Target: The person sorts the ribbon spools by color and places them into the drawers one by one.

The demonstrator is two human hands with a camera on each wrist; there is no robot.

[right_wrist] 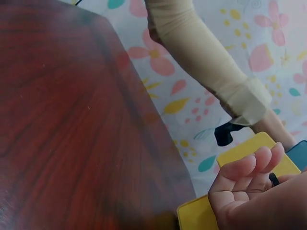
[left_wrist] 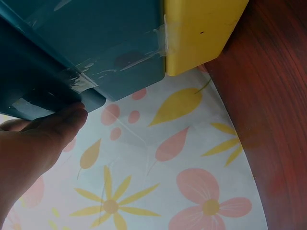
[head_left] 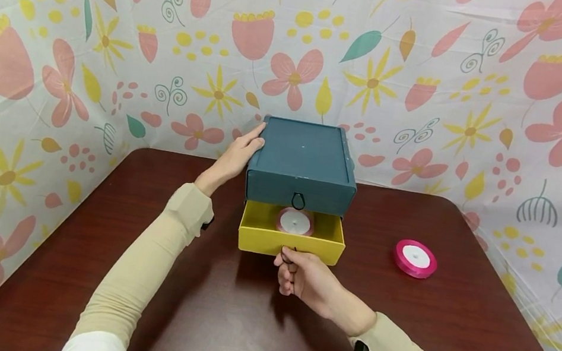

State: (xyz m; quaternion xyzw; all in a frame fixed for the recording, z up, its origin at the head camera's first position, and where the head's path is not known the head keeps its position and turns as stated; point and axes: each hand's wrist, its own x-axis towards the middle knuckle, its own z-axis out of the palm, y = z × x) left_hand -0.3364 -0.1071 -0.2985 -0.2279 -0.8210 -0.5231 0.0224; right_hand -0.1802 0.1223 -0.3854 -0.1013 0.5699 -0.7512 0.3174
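Observation:
A two-level drawer box with a dark teal body [head_left: 301, 148] stands toward the back of the table. Its lower yellow drawer [head_left: 258, 240] is pulled partway out, and a ribbon spool [head_left: 295, 222] with a white centre and pink rim lies inside. My right hand [head_left: 306, 280] pinches the black loop pull [right_wrist: 274, 179] at the front of the yellow drawer, thumb and index together. Along the box's upper left side rests my left hand [head_left: 235, 156], its fingers extended against the teal wall [left_wrist: 120, 43]. The teal upper level is closed, with its own black loop [head_left: 299, 201] hanging in front.
Right of the box, a bright pink ribbon spool [head_left: 415, 258] lies flat on the dark reddish-brown table [head_left: 175, 310]. Behind and beside the table hangs a flower-patterned cloth [head_left: 300, 40]. Both forearms wear beige sleeves with wrist cameras.

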